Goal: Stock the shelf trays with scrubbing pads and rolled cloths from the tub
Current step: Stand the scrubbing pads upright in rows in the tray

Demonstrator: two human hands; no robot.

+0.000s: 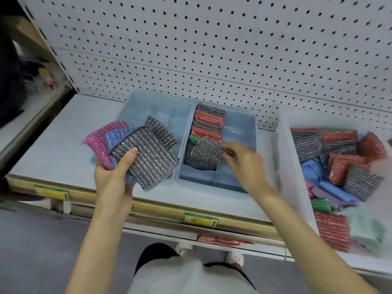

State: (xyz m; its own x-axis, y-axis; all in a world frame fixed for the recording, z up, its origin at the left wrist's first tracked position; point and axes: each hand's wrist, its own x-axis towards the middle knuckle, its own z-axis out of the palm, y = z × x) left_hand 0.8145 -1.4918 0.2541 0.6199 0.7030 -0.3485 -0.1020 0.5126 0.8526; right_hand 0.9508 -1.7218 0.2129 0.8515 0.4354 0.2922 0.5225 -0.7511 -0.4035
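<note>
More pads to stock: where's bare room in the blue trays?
In the right blue plastic tray, the right half beside the packed row of red and grey scrubbing pads is bare; in the left blue plastic tray, the back.

The pale shelf [59,149] bears two blue plastic trays [135,107], one clear plastic tub [284,166], two green-yellow paper labels [200,219]; four glittery mesh scrubbing pads [148,158] fan above it.

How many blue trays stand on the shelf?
2, side by side on the shelf: the left tray and the right tray, which holds a row of pads. None seems hidden.
</note>
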